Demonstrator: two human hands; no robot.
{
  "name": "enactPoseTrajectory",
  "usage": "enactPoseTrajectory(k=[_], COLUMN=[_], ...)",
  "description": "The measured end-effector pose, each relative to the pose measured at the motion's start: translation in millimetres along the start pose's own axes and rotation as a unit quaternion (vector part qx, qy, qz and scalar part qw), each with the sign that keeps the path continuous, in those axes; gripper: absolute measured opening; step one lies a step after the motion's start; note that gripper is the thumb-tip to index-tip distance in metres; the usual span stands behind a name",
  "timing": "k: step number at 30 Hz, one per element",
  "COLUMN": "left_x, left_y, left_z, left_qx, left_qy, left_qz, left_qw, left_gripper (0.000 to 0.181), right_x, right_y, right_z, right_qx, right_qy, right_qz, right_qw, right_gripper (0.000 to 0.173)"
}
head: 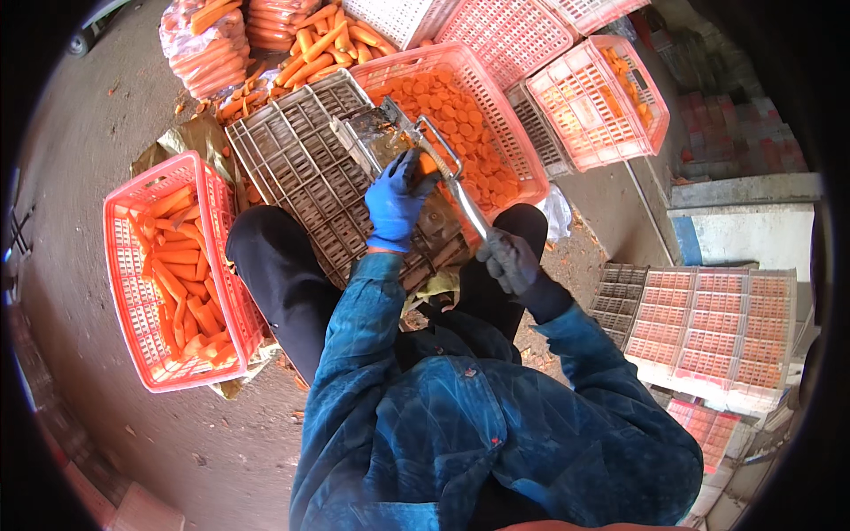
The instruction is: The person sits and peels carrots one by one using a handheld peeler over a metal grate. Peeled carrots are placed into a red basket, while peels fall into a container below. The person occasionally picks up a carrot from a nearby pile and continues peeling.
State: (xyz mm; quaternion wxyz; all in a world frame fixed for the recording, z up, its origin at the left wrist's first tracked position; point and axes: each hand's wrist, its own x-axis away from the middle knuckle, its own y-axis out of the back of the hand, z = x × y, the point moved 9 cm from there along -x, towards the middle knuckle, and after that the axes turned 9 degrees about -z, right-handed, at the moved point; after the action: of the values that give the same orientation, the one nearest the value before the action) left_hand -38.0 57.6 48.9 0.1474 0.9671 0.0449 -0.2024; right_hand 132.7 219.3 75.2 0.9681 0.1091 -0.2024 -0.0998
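My left hand (398,199), in a blue glove with dark fingertips, grips a carrot (427,164) against the bed of a lever slicer (382,136). My right hand (510,260), in a dark grey glove, is closed around the slicer's metal handle (469,207). The slicer sits on an upturned grey plastic crate (292,143) between my knees. Just beyond it, a pink crate (534,156) holds many round carrot slices (458,123). By my left knee stands another pink crate (192,162) with peeled whole carrots (182,265). The blade's edge is hard to make out.
Bagged carrots (209,56) and a loose carrot pile (329,50) lie at the far side. Stacked pink crates (508,36) stand beyond the slices, one crate (584,109) with carrot pieces. Crate stacks (710,325) rise at right. Scraps litter the concrete floor (232,431).
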Motion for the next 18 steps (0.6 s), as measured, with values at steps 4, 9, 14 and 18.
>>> enactPoseTrajectory(k=[4, 9, 14, 18], left_x=[3.2, -1.7, -6.0, -1.7], left_y=[-3.4, -3.4, -7.4, -14.1], left_z=[1.9, -1.6, -2.3, -3.1], left_qx=[0.028, 0.03, 0.012, 0.038], left_qy=[0.013, -0.008, -0.002, 0.019], left_qz=[0.058, 0.052, 0.055, 0.042], left_qw=[0.998, 0.998, 0.998, 0.998], left_gripper=[0.056, 0.051, 0.049, 0.048], right_x=[-12.1, -2.6, 6.0, 11.3], right_y=[-8.0, 6.4, 10.5, 10.2], right_z=[-57.0, 1.2, 58.0, 37.6], right_qx=[0.007, 0.028, 0.065, 0.02], right_qy=[-0.043, -0.067, -0.115, -0.096], right_qz=[-0.058, -0.028, -0.012, -0.031], right_qw=[0.997, 0.997, 0.991, 0.995], right_gripper=[0.068, 0.068, 0.068, 0.063])
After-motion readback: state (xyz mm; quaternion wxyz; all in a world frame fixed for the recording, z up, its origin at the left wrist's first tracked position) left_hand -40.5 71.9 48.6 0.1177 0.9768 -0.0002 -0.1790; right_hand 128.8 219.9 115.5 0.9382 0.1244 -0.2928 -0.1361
